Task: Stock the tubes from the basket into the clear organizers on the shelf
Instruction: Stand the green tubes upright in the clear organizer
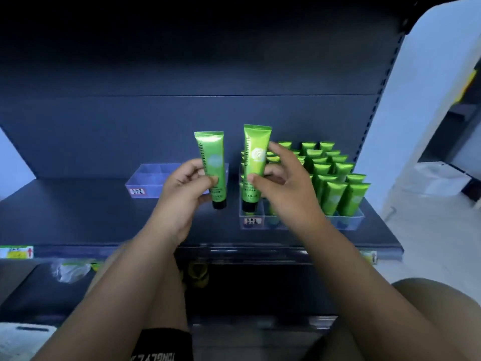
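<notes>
Counts on the shelf (pixel 78 209)
2 hands, left hand (pixel 186 188) and right hand (pixel 286 186); 2 held tubes, left tube (pixel 211 157) and right tube (pixel 256 152); 2 clear organizers, left organizer (pixel 145 178) mid-shelf, right organizer (pixel 348 220) near the right edge; over 12 stocked tubes (pixel 335 194).

Both bare forearms rise from the lower edge toward the frame's centre, where the left hand (pixel 186 187), fingers curled, pinches the left tube (pixel 210 152) upright between thumb and fingertips, and just right of it the right hand (pixel 286 186) pinches the right tube (pixel 256 144) between thumb and spread fingers.

Left hand (pixel 182 188), right hand (pixel 289 188) and forearms (pixel 125 277) bare; black garment (pixel 164 342) with white lettering.
</notes>
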Demonstrator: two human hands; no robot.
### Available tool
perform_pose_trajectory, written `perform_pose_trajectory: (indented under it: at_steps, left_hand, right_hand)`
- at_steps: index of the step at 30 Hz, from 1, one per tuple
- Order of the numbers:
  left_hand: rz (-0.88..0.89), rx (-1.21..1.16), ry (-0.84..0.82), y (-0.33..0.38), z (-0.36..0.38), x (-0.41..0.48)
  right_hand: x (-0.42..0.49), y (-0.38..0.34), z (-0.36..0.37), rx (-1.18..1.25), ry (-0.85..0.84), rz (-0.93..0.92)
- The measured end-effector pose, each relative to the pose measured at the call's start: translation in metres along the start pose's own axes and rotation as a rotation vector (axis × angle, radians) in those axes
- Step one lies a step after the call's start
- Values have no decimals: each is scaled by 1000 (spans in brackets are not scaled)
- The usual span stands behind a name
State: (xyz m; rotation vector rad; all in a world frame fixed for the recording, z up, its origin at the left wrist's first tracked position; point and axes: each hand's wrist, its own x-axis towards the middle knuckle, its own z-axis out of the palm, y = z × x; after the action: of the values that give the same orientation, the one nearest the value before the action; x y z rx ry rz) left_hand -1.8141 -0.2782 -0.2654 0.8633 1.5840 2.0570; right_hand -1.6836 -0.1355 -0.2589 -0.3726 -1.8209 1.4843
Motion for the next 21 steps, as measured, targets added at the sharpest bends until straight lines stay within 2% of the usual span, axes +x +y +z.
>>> perform_pose_trajectory:
  at_steps: [10,13,17,21]
  left_hand:
    - [6,-2,-33,13,49,91]
    - [67,18,-55,8,57,121]
    - [79,-46,-107,-10,60,141]
    - [119,84,-114,-29,56,152]
  right_hand:
    - [69,-23,-54,-17,138,-19]
    - [98,-23,-59,-100,128,-35]
    - [122,-7,-65,-93,145,-38]
    - [130,7,-65,-73,175,-24]
